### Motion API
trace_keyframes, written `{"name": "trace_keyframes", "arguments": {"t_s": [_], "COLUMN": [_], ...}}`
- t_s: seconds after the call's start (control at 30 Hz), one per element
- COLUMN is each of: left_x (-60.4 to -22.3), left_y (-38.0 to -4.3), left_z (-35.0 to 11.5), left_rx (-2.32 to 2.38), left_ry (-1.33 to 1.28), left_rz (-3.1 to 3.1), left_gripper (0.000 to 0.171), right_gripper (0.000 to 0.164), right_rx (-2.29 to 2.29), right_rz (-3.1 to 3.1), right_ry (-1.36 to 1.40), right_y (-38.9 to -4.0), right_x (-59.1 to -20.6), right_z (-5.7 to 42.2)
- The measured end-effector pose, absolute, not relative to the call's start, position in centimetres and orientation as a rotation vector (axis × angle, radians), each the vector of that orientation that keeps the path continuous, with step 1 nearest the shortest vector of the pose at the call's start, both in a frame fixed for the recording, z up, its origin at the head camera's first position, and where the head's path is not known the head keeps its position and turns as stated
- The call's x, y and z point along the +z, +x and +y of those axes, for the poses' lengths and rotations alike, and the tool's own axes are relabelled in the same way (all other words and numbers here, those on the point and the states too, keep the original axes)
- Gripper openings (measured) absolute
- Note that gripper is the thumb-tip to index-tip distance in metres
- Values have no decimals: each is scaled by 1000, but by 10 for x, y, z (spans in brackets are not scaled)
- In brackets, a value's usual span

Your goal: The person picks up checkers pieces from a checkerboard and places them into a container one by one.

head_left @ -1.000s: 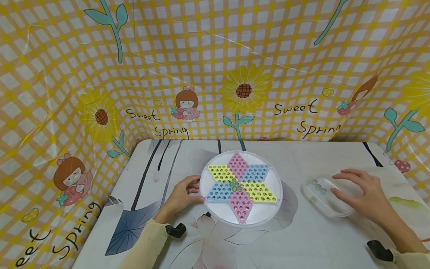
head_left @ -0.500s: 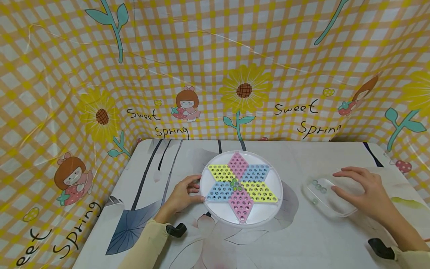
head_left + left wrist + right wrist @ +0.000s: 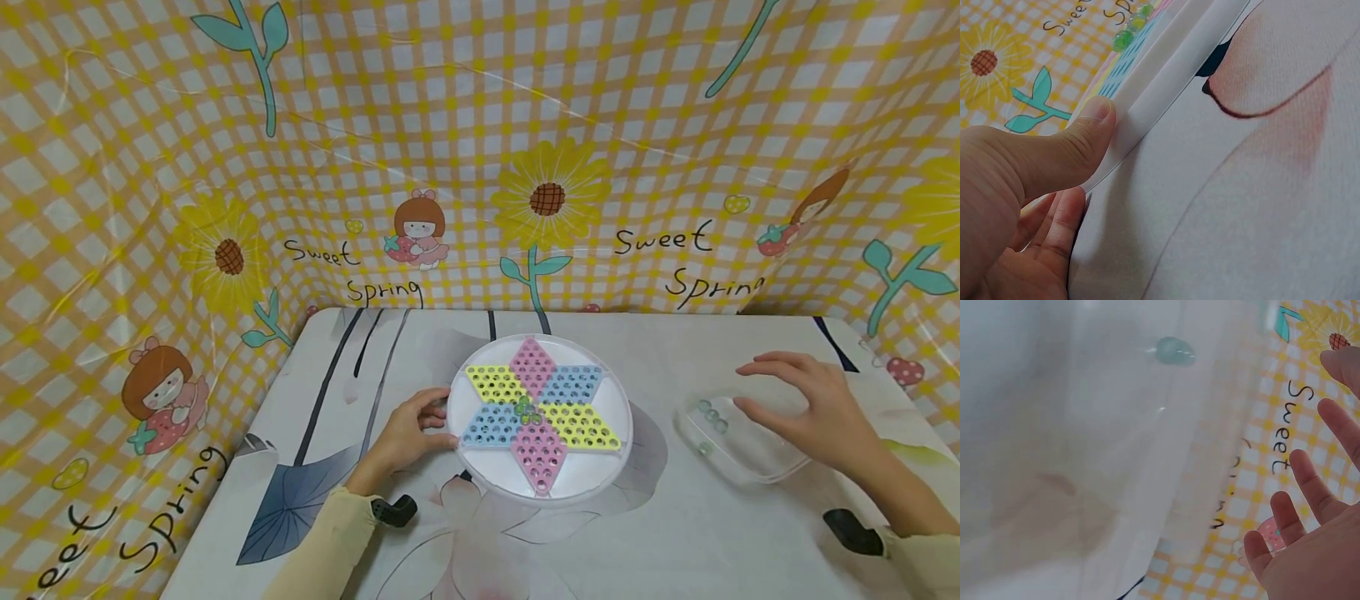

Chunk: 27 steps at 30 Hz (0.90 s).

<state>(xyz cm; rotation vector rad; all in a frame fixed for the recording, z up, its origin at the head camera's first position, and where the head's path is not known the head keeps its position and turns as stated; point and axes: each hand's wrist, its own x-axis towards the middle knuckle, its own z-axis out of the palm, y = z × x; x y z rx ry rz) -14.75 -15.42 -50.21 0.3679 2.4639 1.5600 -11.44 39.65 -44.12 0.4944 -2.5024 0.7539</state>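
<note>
A round white Chinese checkers board (image 3: 592, 475) with a pink, yellow and blue star lies mid-table in the head view. Several green marbles (image 3: 528, 410) sit at its centre. My left hand (image 3: 408, 433) grips the board's left edge; in the left wrist view the thumb (image 3: 1088, 137) presses the rim, with fingers below it. Over a clear plastic box (image 3: 738, 473) on the right hovers my right hand (image 3: 817, 417), fingers spread and holding nothing. Several pale green marbles (image 3: 712, 418) show inside that box. The right wrist view shows the spread fingers (image 3: 1313, 484) apart from the box.
A white cloth with printed flowers and leaves covers the table (image 3: 600, 542). Behind and to the sides hangs a yellow checked curtain (image 3: 450, 100). Black wrist devices are on both forearms, the left one (image 3: 395, 510) close to the board's near side.
My right hand has risen slightly away from the box, its fingers staying spread. My left hand and the board have stayed in place.
</note>
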Motion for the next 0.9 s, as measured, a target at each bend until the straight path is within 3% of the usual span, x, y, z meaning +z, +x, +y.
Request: {"name": "trace_keyframes", "arguments": {"t_s": [0.9], "left_x": [-502], "left_y": [-148], "left_z": [-154], "left_rx": [1546], "left_ry": [358], "left_rz": [2479], "left_gripper": [79], "right_gripper": [51], "right_rx": [752], "right_rz": [-2497], "right_ry": [635], "right_y": [-151], "right_x": [-402], "right_z": [347]}}
